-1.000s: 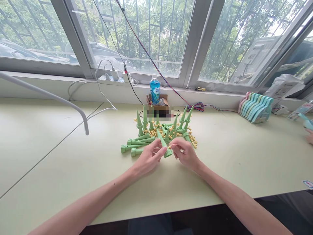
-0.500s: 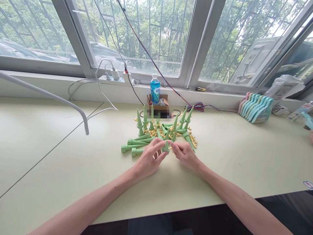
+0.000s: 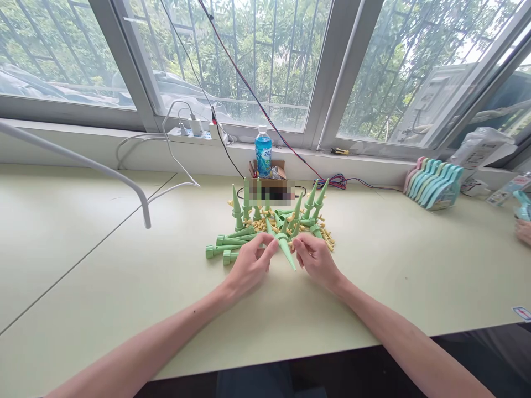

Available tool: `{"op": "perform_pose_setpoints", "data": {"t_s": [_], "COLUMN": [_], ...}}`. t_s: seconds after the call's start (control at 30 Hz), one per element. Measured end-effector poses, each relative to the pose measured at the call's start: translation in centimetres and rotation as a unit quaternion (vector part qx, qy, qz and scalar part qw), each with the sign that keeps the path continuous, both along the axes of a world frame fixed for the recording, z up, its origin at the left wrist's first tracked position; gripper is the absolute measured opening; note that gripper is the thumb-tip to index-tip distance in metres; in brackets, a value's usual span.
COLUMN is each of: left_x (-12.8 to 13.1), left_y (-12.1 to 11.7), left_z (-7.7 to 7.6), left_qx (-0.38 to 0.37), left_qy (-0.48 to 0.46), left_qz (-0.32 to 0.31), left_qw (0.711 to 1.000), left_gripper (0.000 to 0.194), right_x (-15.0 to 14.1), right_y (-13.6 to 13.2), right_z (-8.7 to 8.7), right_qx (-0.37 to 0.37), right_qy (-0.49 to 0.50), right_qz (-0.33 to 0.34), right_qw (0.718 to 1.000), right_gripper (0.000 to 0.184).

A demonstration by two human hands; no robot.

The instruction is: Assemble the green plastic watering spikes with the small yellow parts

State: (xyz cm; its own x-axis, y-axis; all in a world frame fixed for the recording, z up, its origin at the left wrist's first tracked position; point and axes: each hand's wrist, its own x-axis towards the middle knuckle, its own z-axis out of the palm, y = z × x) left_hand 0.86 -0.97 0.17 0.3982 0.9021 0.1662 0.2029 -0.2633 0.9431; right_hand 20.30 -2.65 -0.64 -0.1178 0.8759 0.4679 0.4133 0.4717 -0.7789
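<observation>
My left hand (image 3: 254, 260) is closed on a green plastic plant watering spike (image 3: 286, 251), fingers pinching near its collar. Its pointed end slants down toward the table's front edge. My right hand (image 3: 316, 258) pinches a small yellow valve (image 3: 291, 244) against the side of the spike; most of that valve is hidden by the fingers. Just beyond my hands lies a heap of yellow valves (image 3: 260, 225). Around it stand several upright green spikes (image 3: 237, 208) with yellow pieces at their collars. Several long green tubes with ribbed caps (image 3: 227, 251) lie left of my left hand.
A bottle of blue liquid (image 3: 263, 153) stands in a small cardboard box behind the heap. Coiled red-and-blue wire (image 3: 336, 181) lies to its right, near a row of pastel plastic pieces (image 3: 433, 182). A white bent tube (image 3: 145, 207) reaches in from the left. Another person's hand (image 3: 523, 229) shows at the right edge.
The held spike has turned from point up to point down toward me. My left fingers have shifted their grip around it, and my right hand stays close by its side.
</observation>
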Motion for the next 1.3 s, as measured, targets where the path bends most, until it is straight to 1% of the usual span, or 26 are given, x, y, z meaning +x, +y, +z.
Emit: {"op": "perform_pose_setpoints", "data": {"t_s": [0.1, 0.17, 0.23, 0.33, 0.4, 0.5, 0.63, 0.77, 0.83, 0.93, 1.03, 1.13, 1.17, 1.23, 1.3], "left_x": [-0.1, -0.2, -0.2, -0.4, -0.4, -0.4, -0.2, -0.2, -0.2, -0.1, -0.1, 0.0, 0.0, 0.0, -0.1], "left_y": [0.1, 0.2, 0.2, 0.1, 0.0, -0.1, -0.1, 0.1, 0.1, 0.1, -0.1, -0.3, -0.4, -0.4, -0.3], "left_z": [-0.1, -0.2, -0.2, 0.0, 0.2, 0.2, -0.4, -0.9, -1.0, -1.0, -0.7, -0.1, 0.2, 0.5, 0.6], "left_qx": [-0.072, -0.101, -0.115, -0.110, -0.089, -0.030, 0.059, 0.125, 0.151, 0.168, 0.146, 0.087, 0.063, 0.017, -0.014], "left_qy": [0.011, 0.014, 0.010, 0.014, 0.025, 0.029, 0.008, 0.010, 0.015, 0.025, 0.018, -0.006, -0.018, -0.036, -0.041], "left_qz": [-0.060, -0.086, -0.095, -0.100, -0.104, -0.094, -0.066, -0.071, -0.067, -0.061, -0.037, -0.002, 0.003, -0.004, -0.029], "left_qw": [0.995, 0.991, 0.989, 0.989, 0.990, 0.995, 0.996, 0.990, 0.986, 0.984, 0.988, 0.996, 0.998, 0.999, 0.999], "left_gripper": [0.048, 0.049, 0.046, 0.040, 0.036, 0.029, 0.036, 0.024, 0.022, 0.025, 0.028, 0.015, 0.014, 0.025, 0.039], "right_x": [-0.1, -0.1, 0.0, 0.0, 0.0, 0.0, -0.1, -0.2, -0.2, -0.2, -0.2, -0.1, -0.1, 0.0, 0.1], "right_y": [-0.1, 0.0, 0.0, 0.0, 0.0, 0.0, 0.1, 0.2, 0.1, 0.1, 0.0, 0.0, -0.1, -0.1, -0.1], "right_z": [0.1, 0.1, 0.1, 0.0, -0.1, -0.3, -0.4, -0.5, -0.5, -0.4, -0.2, 0.0, 0.1, 0.1, 0.1], "right_qx": [0.007, 0.013, 0.016, 0.011, 0.003, -0.010, -0.010, -0.013, -0.017, -0.015, -0.007, 0.006, 0.010, 0.011, 0.005], "right_qy": [-0.008, -0.015, -0.020, -0.019, -0.013, -0.007, -0.001, 0.004, 0.003, 0.004, 0.006, 0.008, 0.009, 0.012, 0.017], "right_qz": [0.005, 0.011, 0.015, 0.020, 0.027, 0.036, 0.043, 0.054, 0.058, 0.059, 0.048, 0.031, 0.028, 0.026, 0.029], "right_qw": [1.000, 1.000, 1.000, 1.000, 1.000, 0.999, 0.999, 0.998, 0.998, 0.998, 0.999, 0.999, 1.000, 1.000, 0.999], "right_gripper": [0.042, 0.041, 0.040, 0.042, 0.046, 0.051, 0.052, 0.054, 0.054, 0.053, 0.051, 0.048, 0.048, 0.047, 0.044]}}
